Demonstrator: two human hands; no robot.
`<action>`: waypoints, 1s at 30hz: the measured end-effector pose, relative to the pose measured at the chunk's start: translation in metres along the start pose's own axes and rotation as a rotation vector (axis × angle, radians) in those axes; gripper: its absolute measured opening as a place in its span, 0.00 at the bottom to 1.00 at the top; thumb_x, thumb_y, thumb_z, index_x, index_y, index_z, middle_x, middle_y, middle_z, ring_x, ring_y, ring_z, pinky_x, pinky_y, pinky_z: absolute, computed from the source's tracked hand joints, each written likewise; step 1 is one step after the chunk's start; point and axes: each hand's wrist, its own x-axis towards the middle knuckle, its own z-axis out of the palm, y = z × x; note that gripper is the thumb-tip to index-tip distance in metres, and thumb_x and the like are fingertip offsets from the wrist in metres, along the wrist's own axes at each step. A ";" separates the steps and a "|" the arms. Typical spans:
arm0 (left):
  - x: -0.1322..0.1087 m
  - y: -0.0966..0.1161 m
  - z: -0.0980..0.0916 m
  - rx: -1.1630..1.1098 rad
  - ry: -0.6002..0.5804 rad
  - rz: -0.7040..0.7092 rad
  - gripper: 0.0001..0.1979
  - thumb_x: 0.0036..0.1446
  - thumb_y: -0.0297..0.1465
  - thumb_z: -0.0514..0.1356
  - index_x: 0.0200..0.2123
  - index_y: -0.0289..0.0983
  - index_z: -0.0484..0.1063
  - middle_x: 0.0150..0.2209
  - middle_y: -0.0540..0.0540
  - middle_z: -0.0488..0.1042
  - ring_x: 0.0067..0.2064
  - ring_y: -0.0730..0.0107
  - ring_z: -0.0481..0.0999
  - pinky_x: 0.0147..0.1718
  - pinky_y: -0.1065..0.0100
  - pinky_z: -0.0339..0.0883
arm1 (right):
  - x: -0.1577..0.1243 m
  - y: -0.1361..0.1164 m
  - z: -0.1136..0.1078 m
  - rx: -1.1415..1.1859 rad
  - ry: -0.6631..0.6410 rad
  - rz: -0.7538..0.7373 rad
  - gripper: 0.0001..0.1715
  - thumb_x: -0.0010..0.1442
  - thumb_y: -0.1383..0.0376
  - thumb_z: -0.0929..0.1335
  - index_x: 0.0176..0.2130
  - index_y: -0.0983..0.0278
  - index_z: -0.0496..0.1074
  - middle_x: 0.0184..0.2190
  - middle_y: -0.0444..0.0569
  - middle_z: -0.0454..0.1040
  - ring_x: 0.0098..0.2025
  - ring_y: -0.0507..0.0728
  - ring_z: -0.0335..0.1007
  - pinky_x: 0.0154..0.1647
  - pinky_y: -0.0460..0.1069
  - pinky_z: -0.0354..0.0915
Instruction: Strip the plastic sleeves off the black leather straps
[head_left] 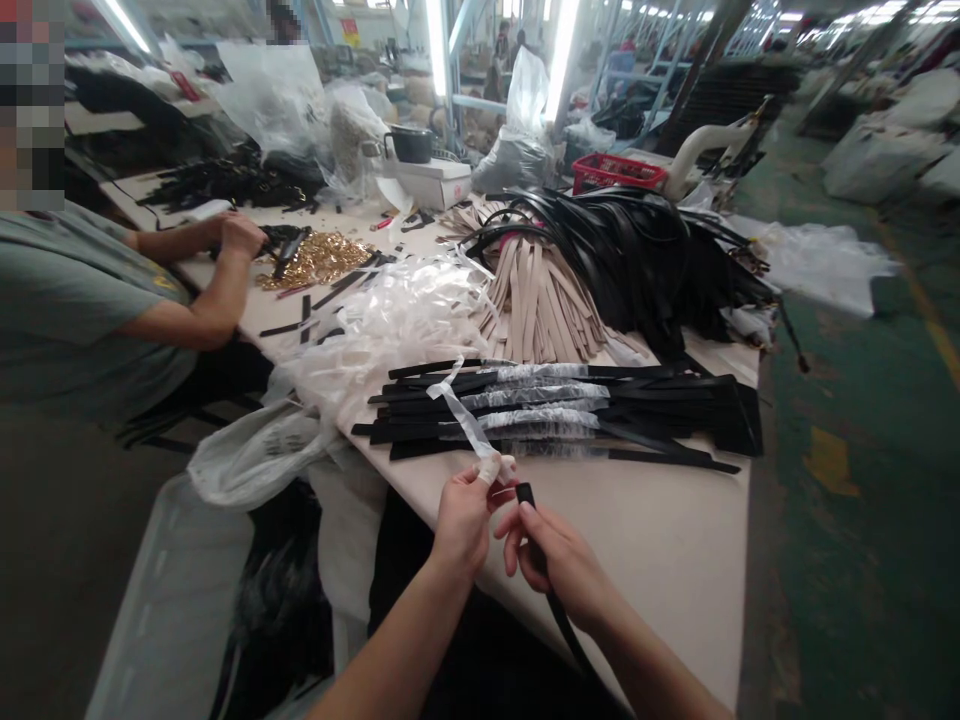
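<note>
The left hand (466, 522) pinches a clear plastic strip (459, 420) between its fingers, and the right hand (556, 565) grasps a black leather strap (564, 628), whose long axis runs from the person's body up to a tip just over the table (675, 520) edge. Farther along this table lie bundled black straps (660, 420) and tan strips (540, 315).

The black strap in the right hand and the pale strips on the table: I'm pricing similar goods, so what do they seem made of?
The black strap in the right hand looks like leather or imitation leather, smooth with a soft sheen; the look can't settle which. The pale strips are matte beige and flat-cut, possibly a similar material left undyed, but that's uncertain.
</note>
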 end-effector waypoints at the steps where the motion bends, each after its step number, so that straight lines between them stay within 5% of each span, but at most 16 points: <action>1: -0.001 0.001 0.002 -0.021 -0.005 -0.013 0.18 0.49 0.41 0.71 0.35 0.31 0.81 0.36 0.39 0.80 0.33 0.69 0.77 0.29 0.73 0.71 | 0.001 0.001 0.002 0.015 -0.001 0.007 0.26 0.70 0.50 0.58 0.38 0.67 0.71 0.20 0.43 0.71 0.13 0.45 0.50 0.14 0.43 0.43; 6: -0.009 0.000 0.008 -0.006 -0.076 -0.065 0.18 0.49 0.41 0.71 0.34 0.30 0.81 0.33 0.40 0.80 0.25 0.75 0.74 0.19 0.78 0.63 | 0.013 0.004 0.004 0.061 0.013 0.023 0.26 0.69 0.49 0.59 0.32 0.66 0.69 0.17 0.44 0.71 0.11 0.44 0.49 0.12 0.43 0.40; 11: -0.013 0.003 0.000 0.166 -0.264 -0.154 0.24 0.51 0.47 0.68 0.38 0.29 0.81 0.28 0.39 0.80 0.15 0.74 0.69 0.13 0.73 0.57 | 0.016 0.002 -0.005 0.035 -0.079 0.095 0.27 0.65 0.50 0.64 0.25 0.67 0.68 0.14 0.41 0.67 0.10 0.44 0.49 0.12 0.42 0.43; 16: -0.010 0.015 -0.009 0.050 -0.041 0.136 0.19 0.53 0.43 0.68 0.37 0.30 0.81 0.37 0.38 0.81 0.37 0.66 0.79 0.37 0.71 0.71 | 0.001 0.006 -0.010 -0.132 -0.024 0.113 0.21 0.63 0.52 0.68 0.40 0.69 0.73 0.27 0.49 0.78 0.22 0.51 0.73 0.23 0.44 0.65; 22: -0.027 -0.005 -0.005 0.068 -0.147 -0.018 0.22 0.52 0.45 0.67 0.39 0.30 0.81 0.21 0.48 0.74 0.19 0.73 0.70 0.23 0.69 0.67 | 0.000 0.005 -0.002 -0.272 0.134 -0.044 0.27 0.66 0.47 0.62 0.34 0.68 0.72 0.21 0.46 0.75 0.18 0.50 0.69 0.20 0.44 0.64; 27: -0.032 0.009 -0.006 0.049 0.040 0.222 0.16 0.52 0.40 0.69 0.37 0.32 0.82 0.39 0.39 0.81 0.39 0.66 0.78 0.42 0.69 0.70 | -0.012 0.011 0.002 -0.231 0.039 0.113 0.28 0.65 0.45 0.62 0.39 0.67 0.72 0.20 0.44 0.74 0.14 0.49 0.65 0.14 0.42 0.56; 30: -0.047 -0.002 -0.005 0.112 -0.051 0.083 0.20 0.54 0.43 0.66 0.40 0.31 0.82 0.24 0.44 0.78 0.25 0.68 0.75 0.27 0.69 0.69 | -0.017 0.011 0.004 -0.316 0.121 0.014 0.29 0.67 0.46 0.60 0.31 0.66 0.71 0.17 0.42 0.70 0.13 0.46 0.59 0.14 0.42 0.53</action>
